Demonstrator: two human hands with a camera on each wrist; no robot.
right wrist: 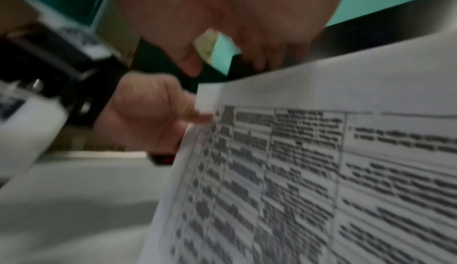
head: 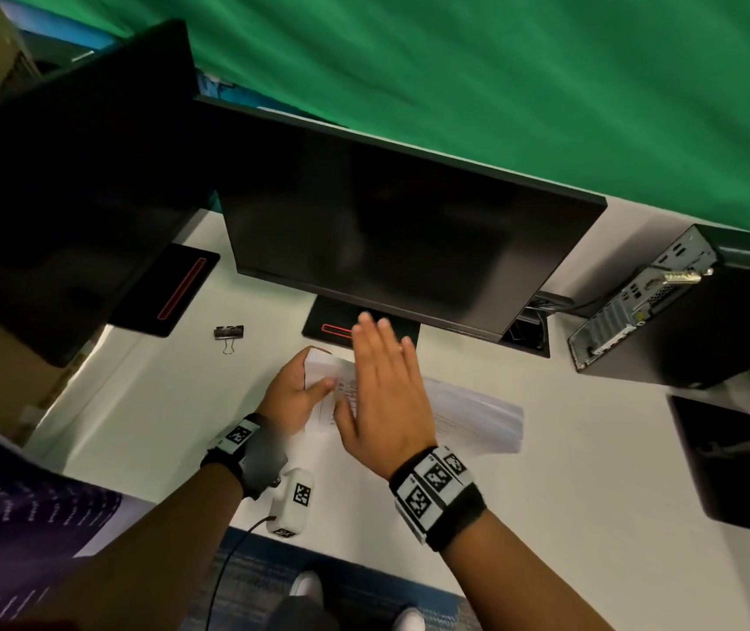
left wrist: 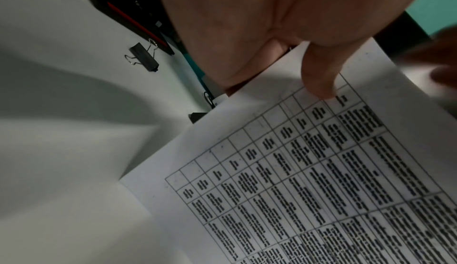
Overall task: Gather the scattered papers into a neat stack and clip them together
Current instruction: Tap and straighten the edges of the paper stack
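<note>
Left hand (head: pixel 293 393) is pinching the left edge of the white printed paper sheets (head: pixel 468 414) on the white desk (head: pixel 591 453) while the flat, spread right hand (head: pixel 386 393) is held above, so squaring seems underway; next, the black metal binder clip (head: pixel 228 333) lying apart must be fetched.

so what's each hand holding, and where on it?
Left hand grips the papers at their left edge, thumb on top. Right hand is flat and holds nothing.
</note>
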